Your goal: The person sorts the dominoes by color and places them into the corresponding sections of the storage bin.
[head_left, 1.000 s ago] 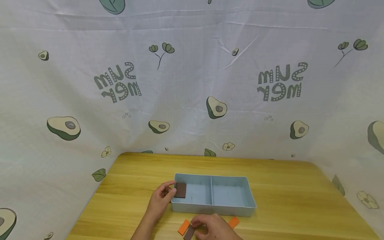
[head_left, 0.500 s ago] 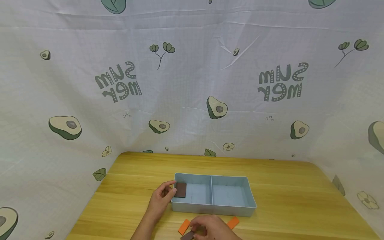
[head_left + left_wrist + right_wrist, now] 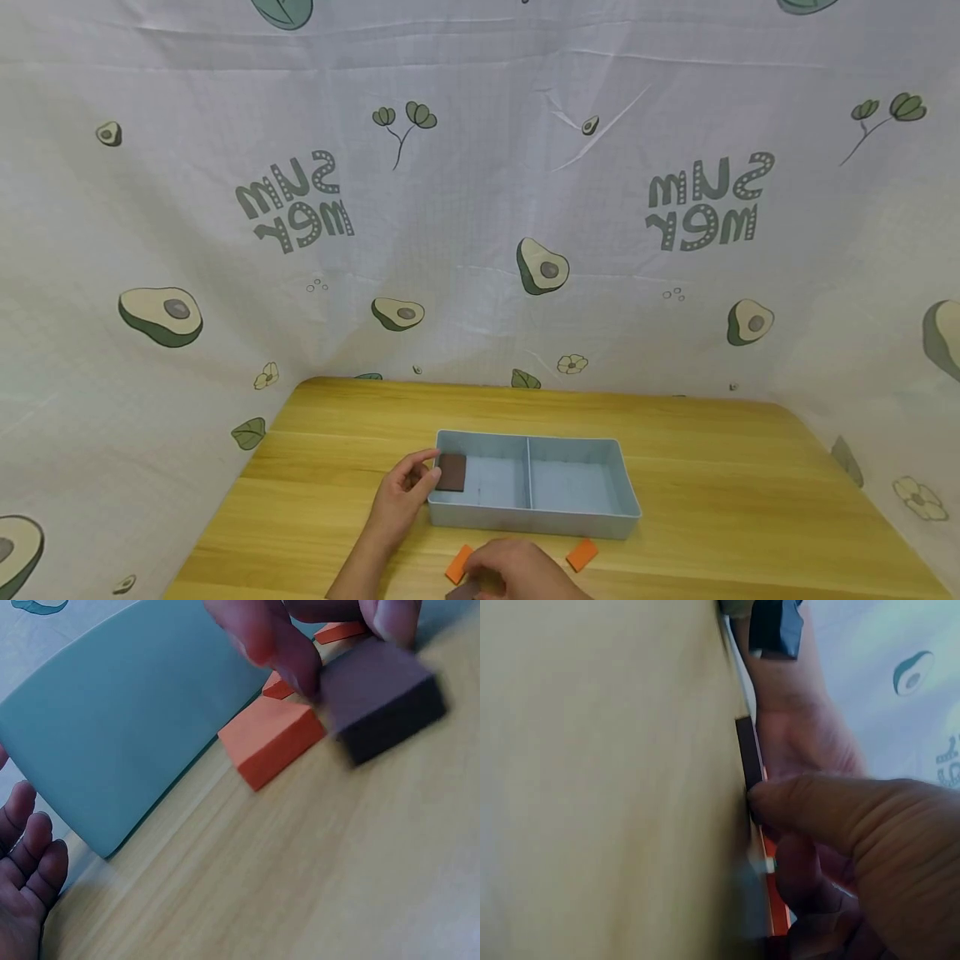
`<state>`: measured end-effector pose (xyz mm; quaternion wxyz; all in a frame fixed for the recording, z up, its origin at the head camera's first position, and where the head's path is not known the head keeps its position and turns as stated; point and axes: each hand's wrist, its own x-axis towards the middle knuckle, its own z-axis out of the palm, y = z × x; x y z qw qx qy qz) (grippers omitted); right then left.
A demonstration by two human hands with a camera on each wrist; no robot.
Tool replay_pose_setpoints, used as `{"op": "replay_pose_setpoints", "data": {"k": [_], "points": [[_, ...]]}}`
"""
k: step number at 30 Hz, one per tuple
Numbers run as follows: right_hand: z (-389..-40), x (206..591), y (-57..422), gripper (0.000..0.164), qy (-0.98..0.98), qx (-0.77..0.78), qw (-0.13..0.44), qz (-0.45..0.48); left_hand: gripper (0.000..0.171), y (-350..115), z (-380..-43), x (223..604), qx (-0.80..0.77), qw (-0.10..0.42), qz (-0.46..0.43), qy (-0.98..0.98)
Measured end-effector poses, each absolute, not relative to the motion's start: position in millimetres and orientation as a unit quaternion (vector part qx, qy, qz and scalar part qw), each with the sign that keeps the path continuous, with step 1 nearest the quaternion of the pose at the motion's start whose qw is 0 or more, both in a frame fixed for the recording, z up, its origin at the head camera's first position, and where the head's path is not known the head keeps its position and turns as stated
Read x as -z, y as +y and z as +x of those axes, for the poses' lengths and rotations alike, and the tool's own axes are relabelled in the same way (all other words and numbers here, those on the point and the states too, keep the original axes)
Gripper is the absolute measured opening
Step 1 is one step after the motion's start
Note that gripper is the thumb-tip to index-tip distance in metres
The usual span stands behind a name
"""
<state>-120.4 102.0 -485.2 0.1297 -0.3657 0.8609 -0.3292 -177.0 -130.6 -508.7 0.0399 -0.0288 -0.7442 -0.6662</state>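
At left of lower centre, left hand [image 3: 397, 500], thumb and forefinger apart, both at rim of pale blue divided box [image 3: 536, 523]. In left compartment, at its left end: flat brown square [image 3: 452, 472]. Near bottom edge of frame: orange block [image 3: 457, 566], then dark brown block [image 3: 461, 592], pinched between thumb and fingers of right hand [image 3: 527, 573]. Farther right, just below box: second orange block [image 3: 582, 555]. Beneath: wood-grain table [image 3: 720, 492].

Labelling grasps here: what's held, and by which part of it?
Right hand pinches a brown block near its right end, left end free. Left hand touches the box at its left end; whether it grips can't be told.
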Motion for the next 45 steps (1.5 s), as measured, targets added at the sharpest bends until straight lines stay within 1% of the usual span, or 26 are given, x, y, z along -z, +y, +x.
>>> {"op": "replay_pose_setpoints", "data": {"k": [3,12,19,31,40,45], "points": [[-120.1,487.7,100.2,0.017,0.861,0.321,0.116,-0.376,0.033,-130.8,-177.1,508.8,0.666,0.041,-0.035,-0.744],[-121.7,489.3,101.5,0.018,0.847,0.349,0.122,-0.383,0.033,-131.0,-177.8,509.7,0.667,0.041,-0.04,-0.743],[-121.9,490.8,103.2,0.018,0.841,0.36,0.114,-0.387,0.034,-130.8,-178.4,509.9,0.665,0.042,-0.042,-0.744],[-120.8,485.8,103.1,0.019,0.828,0.417,0.159,-0.338,0.033,-130.3,-177.9,509.3,0.664,0.04,-0.039,-0.746],[-120.6,485.0,104.2,0.019,0.823,0.413,0.149,-0.361,0.033,-130.1,-177.3,509.8,0.666,0.041,-0.037,-0.744],[-120.8,484.1,104.0,0.018,0.82,0.419,0.155,-0.359,0.033,-130.1,-177.4,509.8,0.668,0.042,-0.037,-0.742]]}}
